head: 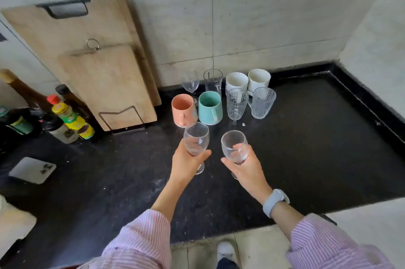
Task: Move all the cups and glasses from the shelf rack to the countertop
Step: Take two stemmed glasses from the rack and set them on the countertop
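Left hand: the left hand (188, 160) is wrapped around the lower bowl of a clear wine glass (196, 139), thumb on the right side, at the centre of the frame.
Right hand: the right hand (245, 166) grasps a second wine glass (234, 146) the same way, just right of the first; a pale smartwatch (275, 202) sits on that wrist.
Glass position: both glasses are upright over the black countertop (317, 137); whether their feet already touch it cannot be told, since the hands hide most of the stems.
Already placed: above the hands stands a tight cluster, with a pink mug (183, 109), a teal mug (210, 107), a ribbed glass mug (236, 104), a ribbed tumbler (263, 102), two white mugs (236, 82), a tall clear glass (212, 81) and a third wine glass (190, 81) against the wall.
Shelf rack: not in view, so what remains there cannot be told.
Risk, glass on glass: the two held bowls are near each other; setting them down together could knock rim against rim.
Risk, cluster: the left glass is just below the pink and teal mugs; pushing forward could strike them.
Risk, tipping: narrow feet and tall stems likely topple if released while tilted.
Risk, left side: the sauce bottles (72, 119) and leaning cutting boards (87, 60) stand well apart, a minor hazard.
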